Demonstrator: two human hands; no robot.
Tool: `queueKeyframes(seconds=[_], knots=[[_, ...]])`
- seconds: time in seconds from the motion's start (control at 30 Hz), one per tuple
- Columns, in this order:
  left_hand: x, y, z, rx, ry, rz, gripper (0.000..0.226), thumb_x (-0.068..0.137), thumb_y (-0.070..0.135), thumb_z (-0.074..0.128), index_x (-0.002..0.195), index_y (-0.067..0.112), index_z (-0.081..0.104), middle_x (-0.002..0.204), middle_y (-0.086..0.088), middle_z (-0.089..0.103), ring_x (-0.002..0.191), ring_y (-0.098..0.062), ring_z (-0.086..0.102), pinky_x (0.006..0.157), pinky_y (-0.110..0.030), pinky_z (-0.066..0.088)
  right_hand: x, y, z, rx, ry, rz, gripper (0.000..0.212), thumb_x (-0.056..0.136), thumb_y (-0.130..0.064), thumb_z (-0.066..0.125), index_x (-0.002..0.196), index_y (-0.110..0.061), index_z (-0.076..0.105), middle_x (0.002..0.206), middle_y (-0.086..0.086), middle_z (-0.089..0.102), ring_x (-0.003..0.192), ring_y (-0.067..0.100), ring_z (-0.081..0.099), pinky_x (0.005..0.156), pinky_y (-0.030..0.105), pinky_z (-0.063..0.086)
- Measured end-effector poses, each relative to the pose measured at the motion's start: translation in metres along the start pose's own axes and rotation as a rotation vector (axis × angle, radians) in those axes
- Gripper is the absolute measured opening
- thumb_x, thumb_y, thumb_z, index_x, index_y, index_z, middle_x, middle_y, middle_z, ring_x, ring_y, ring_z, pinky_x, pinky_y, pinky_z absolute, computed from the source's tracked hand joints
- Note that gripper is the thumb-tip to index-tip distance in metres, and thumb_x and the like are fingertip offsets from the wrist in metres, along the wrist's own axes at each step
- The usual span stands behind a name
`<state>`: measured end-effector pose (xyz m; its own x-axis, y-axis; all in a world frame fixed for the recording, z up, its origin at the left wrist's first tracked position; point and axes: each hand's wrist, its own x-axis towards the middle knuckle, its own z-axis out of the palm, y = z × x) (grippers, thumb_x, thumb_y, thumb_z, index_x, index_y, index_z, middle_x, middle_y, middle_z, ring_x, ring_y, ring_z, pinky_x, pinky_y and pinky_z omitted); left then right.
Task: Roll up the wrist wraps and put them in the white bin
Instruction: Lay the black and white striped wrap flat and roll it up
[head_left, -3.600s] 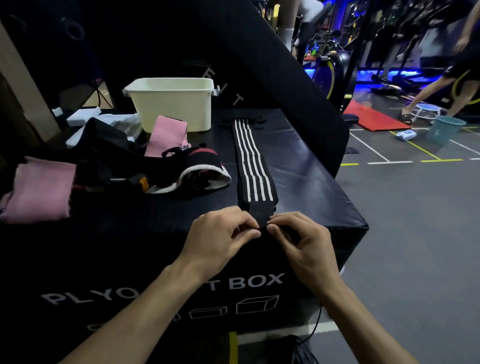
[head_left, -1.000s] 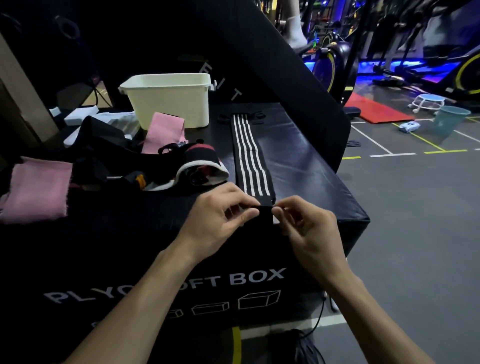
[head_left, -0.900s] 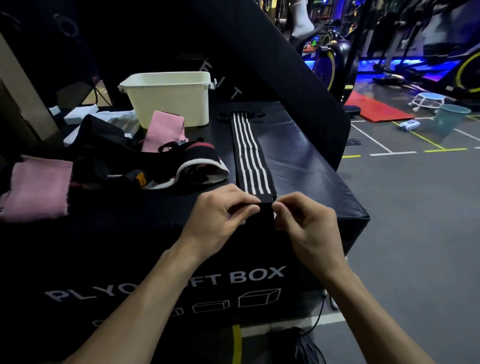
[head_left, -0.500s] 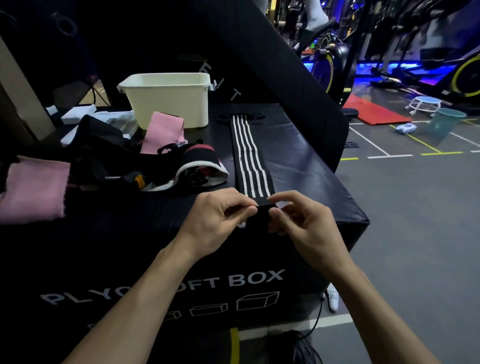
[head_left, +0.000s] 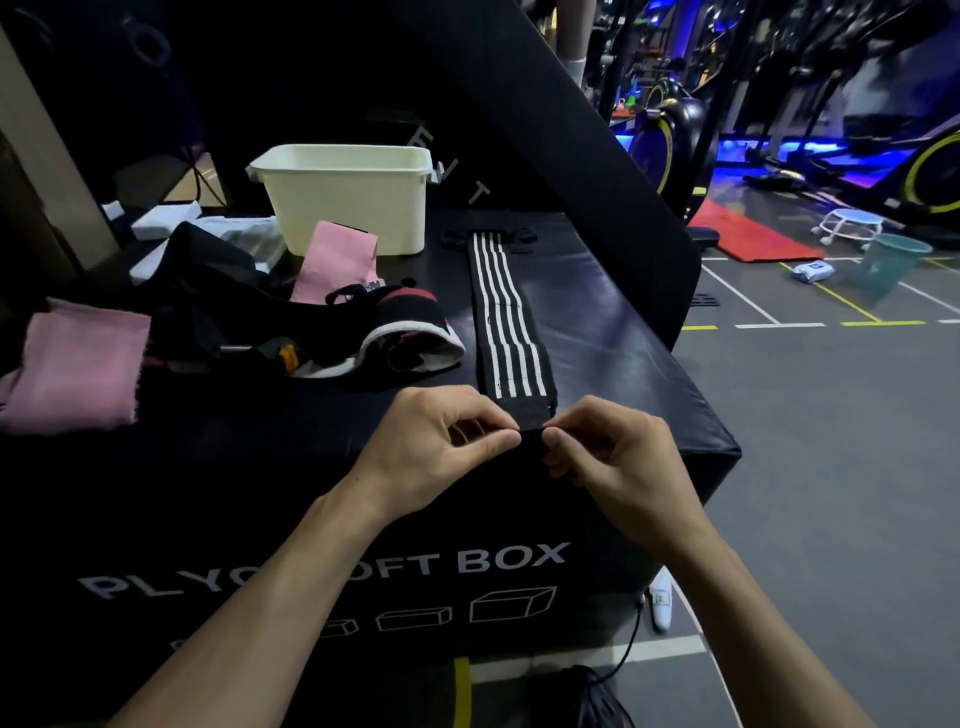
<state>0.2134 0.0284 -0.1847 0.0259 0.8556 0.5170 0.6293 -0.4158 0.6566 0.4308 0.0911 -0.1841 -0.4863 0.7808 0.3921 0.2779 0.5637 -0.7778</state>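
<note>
Fingers (head_left: 501, 423) of both hands curled on wrap end (head_left: 530, 415)

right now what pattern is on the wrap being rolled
Black with four white lengthwise stripes on the wrist wrap; the near end is plain black. Head view, the only one.

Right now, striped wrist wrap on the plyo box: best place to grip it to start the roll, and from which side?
Grip the plain black near end of the striped wrist wrap, coming from the box's front edge, one hand at each corner. It lies flat and straight, running away toward the white bin, so rolling proceeds forward. The left hand and right hand already pinch there.
</note>
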Motion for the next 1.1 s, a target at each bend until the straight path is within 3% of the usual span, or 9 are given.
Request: queueKeyframes(seconds=[0.23,0.37,0.53,0.7,0.83,0.97,1.1], knots=[[-0.005,-0.001,0.003,0.061,-0.053,0.012,0.005,0.087,0.024,0.082,0.09,0.021,0.082,0.086,0.012,0.074,0.083,-0.007,0.072,0.076,-0.03,0.056,-0.004,-0.006,-0.01,0.058,-0.176,0.178,0.004,0.092,-0.021,0.074,0.089,-0.019,0.072,0.076,0.003,0.076,0.069,0.019,0.075,0.061,0.033,0.059],[-0.01,-0.001,0.005,0.096,-0.09,-0.041,0.003,0.086,0.032,0.082,0.087,0.03,0.081,0.087,0.015,0.071,0.087,-0.009,0.068,0.08,-0.035,0.055,-0.005,-0.007,-0.01,-0.021,-0.183,0.191,0.008,0.092,-0.02,0.075,0.084,-0.02,0.073,0.07,0.002,0.075,0.063,0.017,0.073,0.06,0.026,0.054],[-0.01,0.003,0.011,0.167,-0.072,-0.29,0.008,0.08,0.046,0.083,0.077,0.04,0.078,0.088,0.017,0.062,0.101,-0.004,0.051,0.092,-0.037,0.051,0.002,-0.006,-0.001,-0.149,-0.174,0.283,0.017,0.09,-0.027,0.074,0.075,-0.018,0.071,0.063,0.0,0.071,0.054,0.015,0.069,0.06,0.03,0.057],[0.001,0.017,0.024,0.353,-0.042,-0.439,0.021,0.078,0.048,0.076,0.066,0.032,0.071,0.087,0.013,0.059,0.104,-0.011,0.047,0.101,-0.036,0.04,0.012,-0.01,0.006,-0.267,-0.151,0.401,0.019,0.081,-0.028,0.071,0.067,-0.015,0.068,0.058,-0.001,0.071,0.053,0.011,0.07,0.069,0.035,0.061],[0.004,0.016,0.03,0.474,-0.016,-0.406,0.034,0.078,0.057,0.071,0.061,0.03,0.061,0.083,0.014,0.057,0.099,-0.013,0.047,0.094,-0.031,0.035,0.016,-0.012,0.008,-0.289,-0.145,0.452,0.018,0.074,-0.03,0.071,0.064,-0.015,0.067,0.057,-0.002,0.071,0.056,0.012,0.071,0.071,0.043,0.063],[-0.002,0.009,0.025,0.452,0.014,-0.245,0.026,0.08,0.057,0.073,0.077,0.034,0.062,0.082,0.017,0.057,0.092,-0.007,0.048,0.087,-0.029,0.032,0.017,-0.012,0.008,-0.275,-0.153,0.482,0.017,0.075,-0.028,0.072,0.067,-0.014,0.07,0.056,-0.001,0.071,0.057,0.011,0.071,0.073,0.043,0.063],[-0.009,-0.001,0.023,0.399,-0.024,0.021,0.009,0.086,0.041,0.078,0.09,0.035,0.074,0.091,0.018,0.063,0.087,-0.006,0.052,0.079,-0.037,0.049,0.017,-0.012,0.008,-0.277,-0.16,0.498,0.017,0.076,-0.027,0.072,0.067,-0.013,0.07,0.056,-0.001,0.071,0.058,0.01,0.071,0.075,0.041,0.062]])
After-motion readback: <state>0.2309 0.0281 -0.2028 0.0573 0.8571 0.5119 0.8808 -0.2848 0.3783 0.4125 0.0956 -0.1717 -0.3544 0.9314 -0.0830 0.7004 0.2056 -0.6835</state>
